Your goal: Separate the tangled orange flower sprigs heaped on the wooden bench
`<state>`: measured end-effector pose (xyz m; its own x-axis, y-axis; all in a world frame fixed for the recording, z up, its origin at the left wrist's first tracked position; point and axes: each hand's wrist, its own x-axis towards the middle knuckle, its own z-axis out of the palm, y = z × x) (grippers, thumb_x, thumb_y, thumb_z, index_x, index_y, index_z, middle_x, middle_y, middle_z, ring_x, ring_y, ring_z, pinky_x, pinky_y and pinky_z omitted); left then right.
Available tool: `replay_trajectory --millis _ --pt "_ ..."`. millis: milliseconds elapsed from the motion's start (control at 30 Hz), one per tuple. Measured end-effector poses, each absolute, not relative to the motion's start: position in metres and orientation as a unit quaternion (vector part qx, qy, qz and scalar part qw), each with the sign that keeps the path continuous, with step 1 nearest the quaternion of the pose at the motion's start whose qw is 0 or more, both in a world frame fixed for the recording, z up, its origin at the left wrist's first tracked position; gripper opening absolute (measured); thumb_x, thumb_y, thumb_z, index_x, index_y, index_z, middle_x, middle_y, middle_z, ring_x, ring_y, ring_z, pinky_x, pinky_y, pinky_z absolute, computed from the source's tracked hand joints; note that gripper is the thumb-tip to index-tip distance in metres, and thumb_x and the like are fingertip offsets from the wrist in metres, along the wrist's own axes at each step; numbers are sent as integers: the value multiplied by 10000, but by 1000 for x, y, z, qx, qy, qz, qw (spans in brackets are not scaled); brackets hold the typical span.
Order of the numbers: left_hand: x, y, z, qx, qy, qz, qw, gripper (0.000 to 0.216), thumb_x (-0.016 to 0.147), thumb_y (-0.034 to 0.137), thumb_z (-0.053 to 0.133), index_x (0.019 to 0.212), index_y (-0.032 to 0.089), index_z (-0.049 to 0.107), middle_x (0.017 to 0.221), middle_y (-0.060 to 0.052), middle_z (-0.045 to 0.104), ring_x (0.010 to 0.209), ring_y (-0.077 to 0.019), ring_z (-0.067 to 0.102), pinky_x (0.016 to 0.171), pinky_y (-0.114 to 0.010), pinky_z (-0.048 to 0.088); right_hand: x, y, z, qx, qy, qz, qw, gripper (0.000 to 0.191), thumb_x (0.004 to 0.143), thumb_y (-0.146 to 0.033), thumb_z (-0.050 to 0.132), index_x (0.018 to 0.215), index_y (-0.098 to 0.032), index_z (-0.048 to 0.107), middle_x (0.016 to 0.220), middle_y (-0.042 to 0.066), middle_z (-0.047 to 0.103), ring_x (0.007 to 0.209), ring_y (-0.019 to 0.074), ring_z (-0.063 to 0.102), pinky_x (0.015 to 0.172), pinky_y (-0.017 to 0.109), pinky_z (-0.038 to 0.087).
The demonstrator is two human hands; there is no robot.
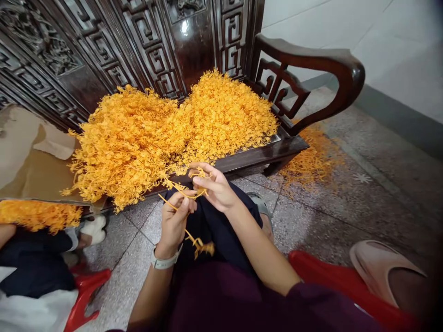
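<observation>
My left hand (175, 221), with a pale watch on the wrist, is closed around a thin orange plastic sprig (194, 240) whose tuft hangs below my fist over my lap. My right hand (212, 186) pinches the upper end of the same kind of orange sprig (180, 186), just in front of the bench edge. Both hands meet above my dark trousers. A big heap of orange plastic foliage pieces (166, 133) lies on the dark carved wooden bench (263, 154) right behind my hands.
More orange pieces (313, 159) lie on the stone floor under the bench's armrest (311, 60). Another person sits at the left with an orange bundle (38, 214) on their lap. Red plastic stools (83, 295) and a pink slipper (380, 267) are near my legs.
</observation>
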<state>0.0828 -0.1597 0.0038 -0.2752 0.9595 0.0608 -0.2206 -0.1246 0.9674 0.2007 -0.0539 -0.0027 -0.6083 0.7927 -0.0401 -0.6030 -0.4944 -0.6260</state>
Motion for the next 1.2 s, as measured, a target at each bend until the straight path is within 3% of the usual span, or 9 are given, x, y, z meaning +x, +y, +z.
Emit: replay_trajectory --millis 133,267,400,500,633,767,900,1033,1200 --pt "80 -153 14 376 443 669 463 191 940 391 734 905 204 733 1001 -57 613 822 -143 600 820 -308 514 210 -47 -10 -197 -357 835 370 323 781 -306 839 1066 -181 754 973 33 679 647 71 491 534 203 362" --pt "76 -147 18 374 449 681 441 164 976 335 700 900 192 723 985 -62 667 716 -106 576 737 -272 493 220 -42 -16 -200 -370 845 330 238 804 -331 816 893 -152 687 730 -23 583 524 46 364 478 195 240" --pt "72 -141 16 341 493 699 389 182 929 363 769 902 188 724 876 -40 704 570 -68 463 622 -234 441 223 -42 -20 -160 -340 868 324 278 842 -344 763 804 -167 553 866 46 702 612 93 570 556 210 425" --pt "71 -141 11 355 529 679 365 191 920 373 776 905 188 731 898 -44 730 539 -60 425 580 -229 422 220 -44 -23 -111 -300 897 305 241 835 -329 705 955 -189 551 931 57 745 734 183 715 675 289 549" --pt "69 -142 5 426 569 639 293 182 925 369 763 870 196 755 868 -53 739 668 -126 601 687 -278 507 219 -46 -26 -48 -276 921 271 367 808 -338 636 1135 -185 569 957 66 754 701 215 725 615 319 561" --pt "65 -145 6 482 593 603 227 180 952 345 729 850 203 772 870 -65 763 881 -210 731 894 -363 553 224 -47 -25 -37 -317 909 269 295 819 -322 659 1056 -150 628 893 71 728 616 176 671 525 275 507" --pt "66 -147 8 465 547 628 302 155 951 310 738 854 195 770 859 -64 749 856 -188 712 857 -327 546 223 -50 -20 -21 -300 916 266 179 840 -299 702 856 -162 587 787 19 653 508 83 519 458 201 377" --pt "64 -146 10 366 471 696 399 162 871 316 834 826 188 745 824 -38 720 764 -133 656 769 -252 524 217 -59 -19 -27 -254 928 271 406 869 -325 757 739 -193 396 601 -92 395 446 29 251 430 141 217" --pt "61 -142 16 316 473 741 355 242 747 290 933 748 177 719 748 -11 697 701 -120 641 730 -233 517 209 -75 -17 -123 -255 904 319 509 932 -499 702 702 -208 354 513 -117 276 419 36 149 394 151 164"
